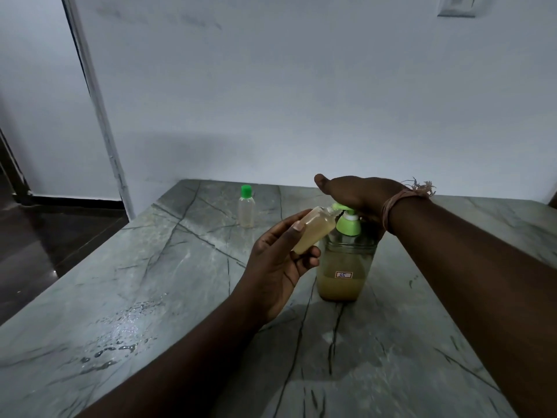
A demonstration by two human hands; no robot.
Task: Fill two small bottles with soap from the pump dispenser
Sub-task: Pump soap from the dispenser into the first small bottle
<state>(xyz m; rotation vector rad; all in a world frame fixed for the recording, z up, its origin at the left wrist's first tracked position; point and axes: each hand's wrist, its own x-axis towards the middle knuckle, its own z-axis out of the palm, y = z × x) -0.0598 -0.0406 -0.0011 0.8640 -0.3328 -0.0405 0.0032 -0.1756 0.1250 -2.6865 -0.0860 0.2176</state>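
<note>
A clear pump dispenser with a green pump head and yellowish soap in its lower part stands mid-table. My right hand lies flat on the pump head, palm down, fingers straight. My left hand grips a small uncapped bottle of yellowish soap, tilted with its mouth against the green nozzle. A second small bottle with a green cap stands upright farther back on the table, apart from both hands.
The grey veined stone table meets a white wall at the back. Water droplets lie on its near-left part. Beyond the left edge is a dark floor and a doorway.
</note>
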